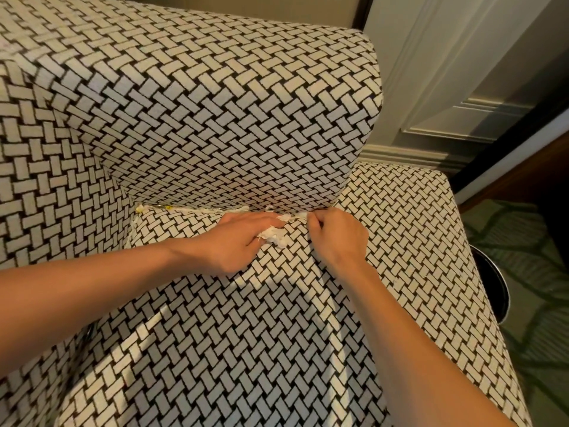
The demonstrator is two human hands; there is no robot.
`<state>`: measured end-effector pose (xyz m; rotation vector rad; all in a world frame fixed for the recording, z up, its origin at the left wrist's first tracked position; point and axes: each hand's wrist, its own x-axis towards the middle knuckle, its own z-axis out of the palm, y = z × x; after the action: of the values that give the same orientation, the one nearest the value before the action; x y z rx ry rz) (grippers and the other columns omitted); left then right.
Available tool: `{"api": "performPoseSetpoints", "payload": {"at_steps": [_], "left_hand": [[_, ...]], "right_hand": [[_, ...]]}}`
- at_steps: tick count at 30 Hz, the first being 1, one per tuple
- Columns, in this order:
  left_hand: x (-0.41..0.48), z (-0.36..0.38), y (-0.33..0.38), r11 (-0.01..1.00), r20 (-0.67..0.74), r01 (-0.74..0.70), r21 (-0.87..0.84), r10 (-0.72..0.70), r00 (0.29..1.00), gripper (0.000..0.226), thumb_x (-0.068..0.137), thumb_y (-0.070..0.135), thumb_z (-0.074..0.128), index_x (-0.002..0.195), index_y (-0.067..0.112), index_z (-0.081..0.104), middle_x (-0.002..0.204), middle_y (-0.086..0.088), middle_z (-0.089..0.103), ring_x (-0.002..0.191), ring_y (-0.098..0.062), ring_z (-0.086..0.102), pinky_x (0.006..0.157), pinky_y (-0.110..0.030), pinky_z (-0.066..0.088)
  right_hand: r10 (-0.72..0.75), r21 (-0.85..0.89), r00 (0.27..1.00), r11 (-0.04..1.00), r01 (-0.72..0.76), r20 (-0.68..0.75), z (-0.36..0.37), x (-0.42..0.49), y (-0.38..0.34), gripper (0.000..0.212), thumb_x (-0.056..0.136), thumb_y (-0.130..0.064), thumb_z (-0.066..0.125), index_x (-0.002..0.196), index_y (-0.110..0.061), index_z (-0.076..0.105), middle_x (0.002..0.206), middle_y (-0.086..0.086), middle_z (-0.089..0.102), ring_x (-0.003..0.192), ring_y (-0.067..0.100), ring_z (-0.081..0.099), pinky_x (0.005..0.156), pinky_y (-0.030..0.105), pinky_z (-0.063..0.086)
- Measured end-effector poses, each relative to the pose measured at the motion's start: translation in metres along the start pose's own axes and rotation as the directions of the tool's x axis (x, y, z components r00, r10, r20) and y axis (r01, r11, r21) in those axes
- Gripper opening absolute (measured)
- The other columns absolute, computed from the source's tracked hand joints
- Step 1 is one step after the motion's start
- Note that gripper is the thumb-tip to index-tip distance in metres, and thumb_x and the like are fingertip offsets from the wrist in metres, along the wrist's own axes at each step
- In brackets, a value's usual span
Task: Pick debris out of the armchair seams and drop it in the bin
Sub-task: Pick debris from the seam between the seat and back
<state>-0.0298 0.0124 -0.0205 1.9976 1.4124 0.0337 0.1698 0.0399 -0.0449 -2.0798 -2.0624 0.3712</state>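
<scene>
White paper scraps (275, 235) are bunched under the left hand (234, 241) fingers at the armchair (277, 318) back seam. A shred (295, 216) is pinched by the right hand (335, 238). The bin (495, 285) interior is hidden.

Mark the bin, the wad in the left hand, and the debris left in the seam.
bin (499, 285): head view, dark rim.
wad (275, 235): head view, white middle.
seam debris (191, 208): head view, pale strip.
</scene>
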Motion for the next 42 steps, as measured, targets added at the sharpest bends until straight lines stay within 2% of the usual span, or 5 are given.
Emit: {"api": "performPoseSetpoints", "payload": {"at_steps": [9,20,27,35,42], "left_hand": [[-0.005,-0.003,0.004,0.999,0.017,-0.021,0.034,0.020,1.000,0.071,0.100,0.001,0.035,0.158,0.040,0.019,0.166,0.016,0.010,0.151,-0.001,0.000,0.114,-0.021,-0.012],[-0.007,-0.004,0.005,0.999,0.002,-0.034,0.039,0.034,0.999,0.077,0.096,-0.003,0.035,0.157,0.041,0.018,0.166,0.017,0.010,0.146,0.003,0.001,0.111,-0.018,-0.012],[-0.007,-0.005,0.006,1.000,0.014,-0.014,0.024,0.014,1.000,0.075,0.098,-0.002,0.034,0.157,0.042,0.021,0.165,0.019,0.011,0.135,0.010,0.000,0.109,-0.017,-0.013],[-0.007,-0.005,0.006,0.999,-0.021,-0.030,0.020,0.030,0.999,0.069,0.099,0.001,0.037,0.155,0.040,0.028,0.161,0.021,0.020,0.148,-0.003,0.010,0.112,-0.018,-0.006],[0.002,-0.005,-0.001,0.995,-0.142,-0.095,-0.014,0.092,0.986,0.038,0.099,0.013,0.047,0.134,0.027,0.054,0.124,0.010,0.054,0.119,-0.009,0.041,0.108,-0.035,0.036]], "right_hand": [[0.084,-0.312,0.946,0.950,0.019,0.313,-0.017,0.009,-0.036,0.021,0.099,-0.018,0.044,0.100,-0.012,0.064,0.093,0.001,0.058,0.081,0.021,0.055,0.066,0.033,0.045],[0.075,0.347,0.816,0.880,-0.325,0.573,-0.033,0.032,0.006,0.022,0.100,-0.028,0.060,0.094,-0.007,0.064,0.067,0.003,0.059,0.049,0.012,0.059,0.059,0.027,0.057],[-0.025,0.441,0.884,0.873,-0.208,0.466,-0.023,0.027,0.023,0.042,0.104,-0.035,0.053,0.100,0.005,0.067,0.056,-0.001,0.047,0.045,0.013,0.042,0.062,0.030,0.043],[-0.147,0.640,0.898,0.748,-0.173,0.414,-0.028,0.009,0.024,0.019,0.102,-0.025,0.058,0.112,-0.030,0.073,0.064,-0.003,0.054,0.046,0.010,0.047,0.044,0.022,0.041],[-0.154,0.678,0.932,0.726,-0.118,0.327,-0.027,-0.007,0.025,0.029,0.101,-0.027,0.051,0.110,-0.045,0.073,0.075,-0.007,0.069,0.058,0.019,0.057,0.056,0.029,0.048]]}}
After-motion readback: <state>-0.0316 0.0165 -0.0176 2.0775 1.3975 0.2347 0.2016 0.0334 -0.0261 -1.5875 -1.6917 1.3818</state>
